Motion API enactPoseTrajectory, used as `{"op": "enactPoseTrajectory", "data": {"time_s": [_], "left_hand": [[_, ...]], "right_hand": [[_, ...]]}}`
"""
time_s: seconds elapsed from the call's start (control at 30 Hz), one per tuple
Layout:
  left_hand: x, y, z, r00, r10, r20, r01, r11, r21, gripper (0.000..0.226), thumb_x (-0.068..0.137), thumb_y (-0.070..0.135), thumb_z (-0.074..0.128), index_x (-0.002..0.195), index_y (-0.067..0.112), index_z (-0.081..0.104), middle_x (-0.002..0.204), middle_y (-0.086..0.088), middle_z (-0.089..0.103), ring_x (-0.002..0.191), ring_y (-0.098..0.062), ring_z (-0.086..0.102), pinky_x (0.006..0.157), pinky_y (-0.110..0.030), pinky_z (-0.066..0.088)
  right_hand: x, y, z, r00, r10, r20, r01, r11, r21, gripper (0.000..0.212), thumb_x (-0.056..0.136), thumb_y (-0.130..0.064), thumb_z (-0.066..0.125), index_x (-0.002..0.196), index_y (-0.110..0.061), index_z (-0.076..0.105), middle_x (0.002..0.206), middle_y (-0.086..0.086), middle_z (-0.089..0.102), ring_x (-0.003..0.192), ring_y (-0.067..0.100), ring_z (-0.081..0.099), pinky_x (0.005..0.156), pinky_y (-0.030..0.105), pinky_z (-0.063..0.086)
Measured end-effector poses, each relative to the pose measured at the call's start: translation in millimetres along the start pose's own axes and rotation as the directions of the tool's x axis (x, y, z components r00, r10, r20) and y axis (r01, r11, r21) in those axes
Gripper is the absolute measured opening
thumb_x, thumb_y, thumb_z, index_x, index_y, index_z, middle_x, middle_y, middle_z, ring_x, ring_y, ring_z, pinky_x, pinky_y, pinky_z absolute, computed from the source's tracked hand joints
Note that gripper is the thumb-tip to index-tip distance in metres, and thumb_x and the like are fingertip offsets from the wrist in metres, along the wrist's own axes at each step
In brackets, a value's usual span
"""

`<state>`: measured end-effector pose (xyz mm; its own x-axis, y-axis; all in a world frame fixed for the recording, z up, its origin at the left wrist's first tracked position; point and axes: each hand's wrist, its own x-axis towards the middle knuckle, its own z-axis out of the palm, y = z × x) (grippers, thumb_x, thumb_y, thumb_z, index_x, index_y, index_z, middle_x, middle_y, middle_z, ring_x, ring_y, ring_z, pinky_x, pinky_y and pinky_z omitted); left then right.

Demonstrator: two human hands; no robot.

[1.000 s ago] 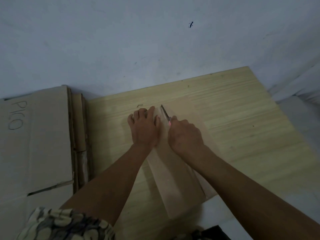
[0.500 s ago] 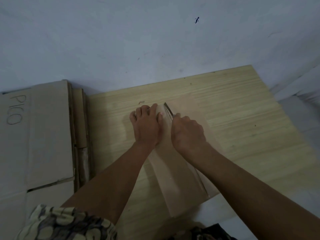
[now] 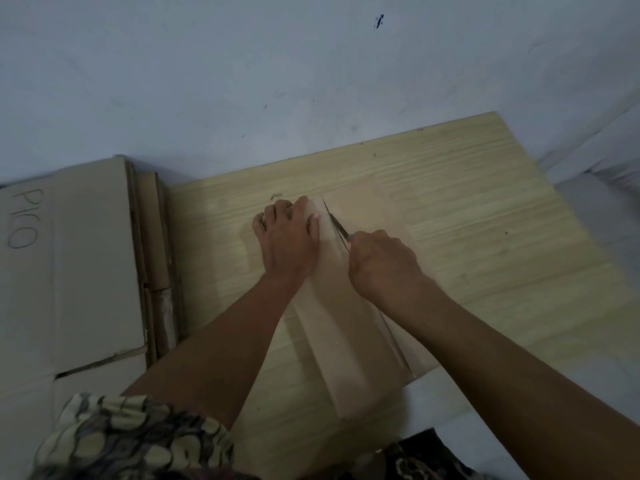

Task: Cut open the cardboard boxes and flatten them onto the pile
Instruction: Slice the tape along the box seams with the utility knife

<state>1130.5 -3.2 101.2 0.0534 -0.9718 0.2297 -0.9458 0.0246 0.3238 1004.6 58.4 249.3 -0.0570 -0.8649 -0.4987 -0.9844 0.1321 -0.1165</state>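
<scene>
Centrally on the pale wooden board (image 3: 485, 216), the long flat brown cardboard box (image 3: 346, 341) lies under the left hand (image 3: 289, 237), whose fingers press its far end, while the right hand (image 3: 382, 263) curls tightly around a thin-bladed cutter (image 3: 337, 227) touching the box's top.

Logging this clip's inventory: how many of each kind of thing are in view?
Cardboard box being cut: 1
Pile of flattened cardboard: 1
Knife: 1
Wooden board: 1
Hands: 2, left hand, right hand
Total: 6
</scene>
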Motion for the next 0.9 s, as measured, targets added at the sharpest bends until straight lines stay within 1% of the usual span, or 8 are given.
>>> {"op": "enactPoseTrajectory", "data": {"time_s": [0.27, 0.4, 0.43, 0.5, 0.57, 0.63, 0.73, 0.9], "left_hand": [[-1, 0, -3, 1.000, 0.025, 0.005, -0.024, 1.000, -0.019, 0.045, 0.097, 0.042, 0.048, 0.133, 0.019, 0.061, 0.130, -0.009, 0.058, 0.123, -0.032, 0.049, 0.109, -0.052, 0.031], [-21, 3, -22, 0.981, 0.192, -0.040, -0.195, 0.976, -0.101, 0.033, 0.094, 0.030, 0.048, 0.111, 0.014, 0.071, 0.127, -0.013, 0.062, 0.120, -0.036, 0.055, 0.108, -0.052, 0.038], [-37, 5, -25, 0.969, 0.248, -0.012, -0.248, 0.963, -0.107, 0.038, 0.092, 0.030, 0.047, 0.114, 0.009, 0.070, 0.129, -0.016, 0.062, 0.122, -0.038, 0.056, 0.107, -0.053, 0.040], [-80, 10, -27, 0.945, 0.321, 0.071, -0.315, 0.946, -0.076, 0.056, 0.091, 0.036, 0.042, 0.131, 0.003, 0.061, 0.143, -0.022, 0.054, 0.135, -0.041, 0.049, 0.112, -0.056, 0.037], [-118, 15, -28, 0.939, 0.313, 0.144, -0.312, 0.950, -0.032, 0.068, 0.095, 0.044, 0.037, 0.146, 0.002, 0.048, 0.156, -0.021, 0.040, 0.148, -0.037, 0.034, 0.119, -0.056, 0.027], [-133, 19, -26, 0.952, 0.261, 0.161, -0.264, 0.965, -0.002, 0.071, 0.096, 0.048, 0.035, 0.152, 0.004, 0.041, 0.162, -0.017, 0.032, 0.152, -0.032, 0.026, 0.123, -0.053, 0.020], [-132, 24, -27, 0.962, 0.208, 0.175, -0.218, 0.975, 0.040, 0.073, 0.095, 0.052, 0.036, 0.151, 0.007, 0.043, 0.161, -0.013, 0.035, 0.151, -0.030, 0.028, 0.123, -0.050, 0.020], [-133, 27, -29, 0.967, 0.222, 0.128, -0.231, 0.971, 0.066, 0.068, 0.093, 0.049, 0.042, 0.144, 0.005, 0.052, 0.153, -0.015, 0.047, 0.143, -0.032, 0.041, 0.118, -0.051, 0.030]], "right_hand": [[-26, 24, 16, 1.000, -0.003, 0.019, 0.003, 0.999, 0.032, 0.031, 0.107, -0.021, 0.036, 0.133, -0.014, 0.052, 0.129, 0.015, 0.053, 0.119, 0.036, 0.054, 0.092, 0.039, 0.041], [-23, 28, 16, 1.000, -0.007, 0.006, 0.006, 0.998, 0.064, 0.031, 0.107, -0.025, 0.038, 0.132, -0.015, 0.052, 0.130, 0.015, 0.052, 0.122, 0.035, 0.052, 0.095, 0.038, 0.041], [-23, 30, 17, 1.000, -0.010, 0.001, 0.010, 0.997, 0.071, 0.030, 0.107, -0.025, 0.039, 0.132, -0.015, 0.053, 0.130, 0.015, 0.052, 0.122, 0.035, 0.052, 0.095, 0.038, 0.041], [-23, 35, 19, 1.000, -0.019, 0.004, 0.019, 0.997, 0.078, 0.030, 0.106, -0.025, 0.040, 0.131, -0.014, 0.053, 0.131, 0.016, 0.051, 0.122, 0.036, 0.052, 0.095, 0.038, 0.041], [-24, 37, 19, 0.999, -0.043, 0.014, 0.042, 0.995, 0.086, 0.030, 0.106, -0.025, 0.040, 0.131, -0.012, 0.052, 0.133, 0.016, 0.050, 0.124, 0.037, 0.051, 0.096, 0.038, 0.041], [-29, 39, 19, 0.997, -0.076, 0.020, 0.074, 0.994, 0.083, 0.030, 0.106, -0.025, 0.041, 0.131, -0.011, 0.051, 0.134, 0.017, 0.049, 0.125, 0.037, 0.051, 0.096, 0.037, 0.041], [-44, 47, 18, 0.993, -0.110, 0.052, 0.107, 0.993, 0.054, 0.034, 0.105, -0.028, 0.045, 0.133, -0.010, 0.050, 0.136, 0.017, 0.048, 0.127, 0.036, 0.049, 0.097, 0.037, 0.041], [-63, 67, 28, 0.991, -0.119, 0.068, 0.116, 0.992, 0.047, 0.032, 0.106, -0.025, 0.041, 0.133, -0.011, 0.051, 0.137, 0.016, 0.049, 0.127, 0.035, 0.050, 0.098, 0.037, 0.042]]}}
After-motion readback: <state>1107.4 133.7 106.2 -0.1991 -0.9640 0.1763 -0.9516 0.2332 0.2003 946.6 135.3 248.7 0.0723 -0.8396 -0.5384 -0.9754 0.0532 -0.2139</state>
